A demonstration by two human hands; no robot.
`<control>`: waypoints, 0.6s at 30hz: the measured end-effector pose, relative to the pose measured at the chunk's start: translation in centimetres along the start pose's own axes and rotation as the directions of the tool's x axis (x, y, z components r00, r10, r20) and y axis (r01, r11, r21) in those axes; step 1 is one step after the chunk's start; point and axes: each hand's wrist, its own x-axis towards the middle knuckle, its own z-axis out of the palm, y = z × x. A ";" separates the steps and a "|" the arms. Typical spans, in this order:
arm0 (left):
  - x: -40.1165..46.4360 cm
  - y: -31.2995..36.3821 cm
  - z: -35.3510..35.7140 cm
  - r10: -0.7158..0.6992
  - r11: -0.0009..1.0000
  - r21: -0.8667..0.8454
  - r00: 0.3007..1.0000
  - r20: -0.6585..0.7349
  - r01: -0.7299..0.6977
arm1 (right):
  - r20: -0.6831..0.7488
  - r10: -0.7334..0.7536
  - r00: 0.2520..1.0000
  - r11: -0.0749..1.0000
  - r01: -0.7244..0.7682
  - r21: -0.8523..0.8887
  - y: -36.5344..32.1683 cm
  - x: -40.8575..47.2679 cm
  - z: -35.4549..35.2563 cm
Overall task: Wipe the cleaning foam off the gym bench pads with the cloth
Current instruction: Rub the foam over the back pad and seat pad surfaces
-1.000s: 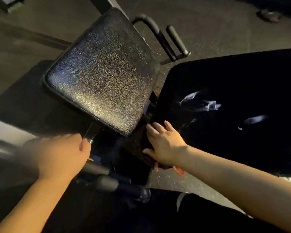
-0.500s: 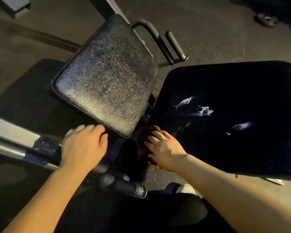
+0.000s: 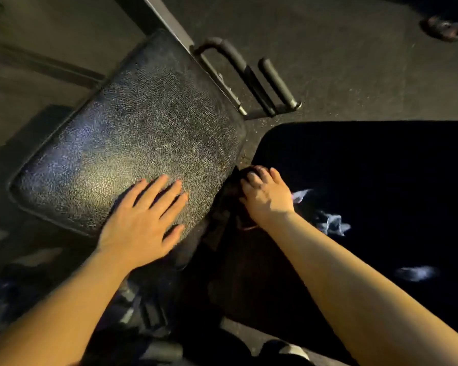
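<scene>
Left: 1 bench pad (image 3: 132, 143), left hand (image 3: 140, 223) flat on its near edge. Right: 2nd pad (image 3: 381, 165), 3 foam smears (image 3: 331, 224) on it. Between the 2 pads: right hand (image 3: 266, 198) on the cloth (image 3: 233, 204). Behind: 2 handle grips (image 3: 275, 83) on the floor (image 3: 354, 62).

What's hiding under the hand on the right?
Under the right hand is a dark reddish cloth, bunched at the edge of the dark pad. Its fingers cover part of it, so its full shape, and any foam beneath it, can't be seen.
</scene>
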 end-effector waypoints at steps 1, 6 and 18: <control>0.0 0.0 0.1 0.003 1.000 -0.002 1.000 -0.015 -0.003 | -0.011 0.041 0.999 0.999 -0.041 0.011 0.5 0.8 -0.2; 0.0 0.2 0.2 -0.008 1.000 -0.025 0.999 -0.045 0.007 | -0.050 0.139 0.989 0.989 -0.137 0.048 -1.7 -3.4 -0.1; -0.1 0.3 0.2 -0.026 0.999 -0.024 0.994 -0.107 0.023 | -0.049 0.018 0.999 0.999 -0.020 -0.043 0.7 -7.7 -1.8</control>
